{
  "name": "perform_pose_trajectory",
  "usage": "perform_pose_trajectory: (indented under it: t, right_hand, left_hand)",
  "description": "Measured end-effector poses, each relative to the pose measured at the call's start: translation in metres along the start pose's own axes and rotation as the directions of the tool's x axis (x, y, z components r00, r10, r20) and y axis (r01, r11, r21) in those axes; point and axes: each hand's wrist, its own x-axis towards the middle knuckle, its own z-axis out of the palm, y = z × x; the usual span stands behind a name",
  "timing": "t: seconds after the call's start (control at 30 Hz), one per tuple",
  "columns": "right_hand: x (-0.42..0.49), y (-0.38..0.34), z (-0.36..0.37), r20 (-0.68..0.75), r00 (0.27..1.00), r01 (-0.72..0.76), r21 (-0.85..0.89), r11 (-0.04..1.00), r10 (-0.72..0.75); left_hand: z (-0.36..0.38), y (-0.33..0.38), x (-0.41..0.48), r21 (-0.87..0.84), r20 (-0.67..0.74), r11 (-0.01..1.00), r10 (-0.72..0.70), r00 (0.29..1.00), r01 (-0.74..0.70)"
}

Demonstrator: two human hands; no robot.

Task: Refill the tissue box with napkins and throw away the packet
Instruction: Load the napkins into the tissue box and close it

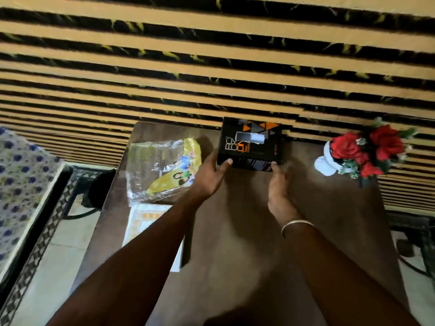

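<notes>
Light level: dim and warm indoors, the brown worktop dull except for a pale sheen near its middle.
Brightest spot: the white vase at right, nearly washed out.
Glare: crinkled highlights on the clear plastic packet.
Shadows: soft and wide, falling beside both forearms and past the left hand (no hard edges anywhere).
Blur: the right hand is smeared, the striped wall streaky.
Distortion: wide-angle bending, the stripes fan and the floor leans at the edges.
</notes>
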Motion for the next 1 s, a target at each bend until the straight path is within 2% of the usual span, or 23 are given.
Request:
perform_pose_trajectory:
  t: [0.07,0.17,0.37,0.47,0.63,0.77,0.87,0.9,1.0]
  right_hand:
    - [0.032,0.003,-0.007,0.071,0.997,-0.016,-0.054,0.998,0.02]
    - [0.025,-0.022,-0.01,0.101,0.994,-0.033,-0.099,0.995,0.043]
    - [0.011,-0.035,-0.006,0.271,0.961,-0.028,-0.077,0.997,0.048]
    - [0.015,-0.028,-0.008,0.278,0.961,0.001,-0.036,0.999,0.009]
    - [-0.006,0.002,-0.045,0.215,0.977,-0.005,-0.009,1.0,0.006]
    - [-0.051,0.02,-0.084,0.168,0.986,0.005,-0.128,0.992,0.016]
    - [-0.086,0.027,-0.099,-0.001,0.998,0.069,0.037,0.997,-0.069]
    - [-0.092,0.031,-0.103,-0.019,0.997,0.079,0.073,0.994,-0.078]
    - [-0.119,0.042,-0.117,-0.055,0.993,0.11,0.062,0.992,-0.106]
  left_hand:
    - [0.005,0.007,0.011,-0.052,0.005,0.999,-0.011,1.0,0.012]
    - [0.011,0.009,0.023,-0.148,0.017,0.988,-0.048,0.999,0.05]
    - [0.018,0.001,0.032,-0.281,0.06,0.948,-0.137,0.989,0.148]
    - [0.021,0.004,0.025,-0.321,0.028,0.936,-0.144,0.989,0.145]
    - [0.038,0.011,-0.02,-0.301,-0.04,0.948,-0.116,0.992,0.098]
    - [0.064,0.008,-0.064,-0.259,-0.058,0.96,-0.122,0.991,0.104]
    - [0.082,-0.002,-0.091,-0.241,-0.052,0.963,-0.135,0.989,0.119]
    - [0.087,-0.005,-0.1,-0.239,-0.04,0.963,-0.141,0.989,0.128]
    - [0.095,-0.016,-0.127,-0.228,-0.012,0.963,-0.15,0.989,0.143]
